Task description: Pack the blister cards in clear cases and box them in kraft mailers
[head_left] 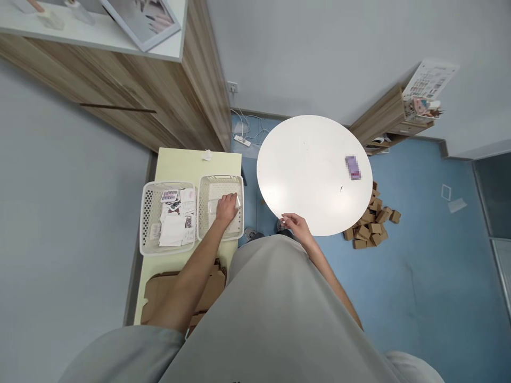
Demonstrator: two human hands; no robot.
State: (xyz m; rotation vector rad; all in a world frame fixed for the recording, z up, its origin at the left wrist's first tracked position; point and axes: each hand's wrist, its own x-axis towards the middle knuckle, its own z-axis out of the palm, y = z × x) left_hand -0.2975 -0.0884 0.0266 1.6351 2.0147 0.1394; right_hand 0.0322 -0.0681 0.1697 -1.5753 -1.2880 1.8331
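My left hand [226, 209] reaches down into the right-hand white plastic basket [203, 206], its fingers bent over a clear, flat item [238, 202] whose outline is faint. Whether the fingers grip it is hard to tell. More clear, pale pieces lie on the basket's bottom. Beside it stands another white basket [147, 213] with white cards and small printed packets [172, 229]. My right hand [294, 223] hovers at the near edge of the round white table [311, 175], fingers curled with the tips near each other; anything between them is too small to make out.
A blurred purple item [353, 167] lies on the round table's right side. Small brown boxes [373, 226] are piled on the floor beyond it. Flattened cardboard [159, 292] lies on the yellow-green table [179, 162] under my left arm. A wooden cabinet [159, 101] stands behind.
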